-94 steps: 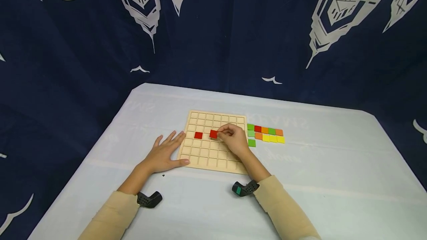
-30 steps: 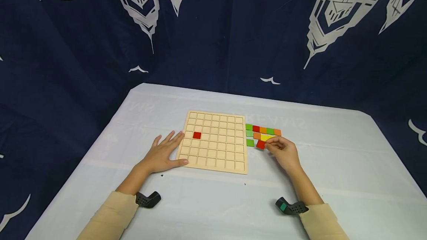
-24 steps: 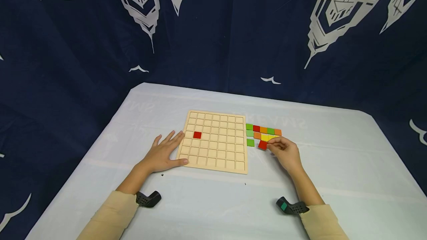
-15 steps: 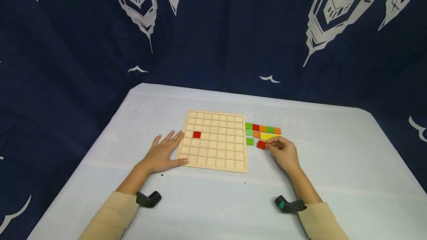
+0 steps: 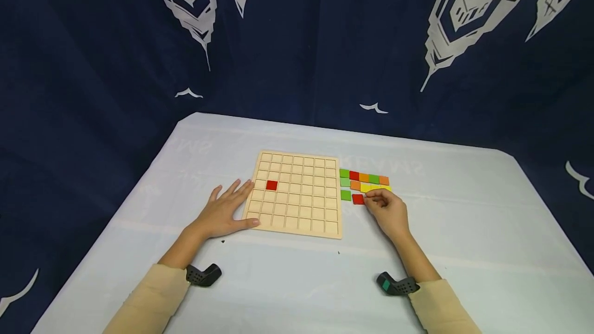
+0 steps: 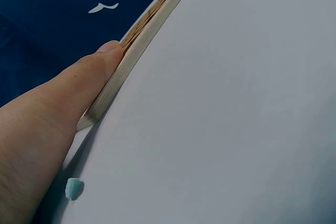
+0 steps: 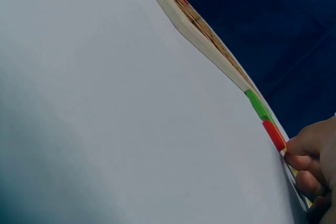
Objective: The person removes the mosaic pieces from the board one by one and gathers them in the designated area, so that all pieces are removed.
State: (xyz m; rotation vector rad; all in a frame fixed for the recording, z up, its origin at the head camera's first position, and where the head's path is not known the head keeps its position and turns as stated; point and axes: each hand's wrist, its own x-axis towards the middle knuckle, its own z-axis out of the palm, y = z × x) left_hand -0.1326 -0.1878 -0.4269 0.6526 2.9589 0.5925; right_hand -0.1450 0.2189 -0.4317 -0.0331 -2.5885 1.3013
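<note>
My left hand (image 5: pixel 224 214) lies with spread fingers at the left edge of a wooden grid board (image 5: pixel 297 223); its thumb (image 6: pixel 105 59) rests on the near rim in the left wrist view. One red tile (image 5: pixel 271 185) sits in a cell toward the board's left. Right of the board, my right hand (image 5: pixel 389 215) pinches another red tile (image 5: pixel 358 199) at its right side, low at the table. In the right wrist view this red tile (image 7: pixel 273 135) stands beside a green tile (image 7: pixel 257 104), with the fingertips (image 7: pixel 290 148) at its far end.
Rows of coloured tiles lie along the board's right side: a green tile (image 5: pixel 345 195), a red tile (image 5: pixel 354 175), an orange tile (image 5: pixel 355 185) and yellow tiles (image 5: pixel 365 187) among them. A small dark speck (image 5: pixel 223 241) is on the white table (image 5: pixel 278 282). A dark blue patterned cloth (image 5: pixel 278 66) hangs behind.
My right hand has carried the red tile from over the board to the right, then a little left toward the lone green tile, where it now lies straighter. My left hand has stayed put.
</note>
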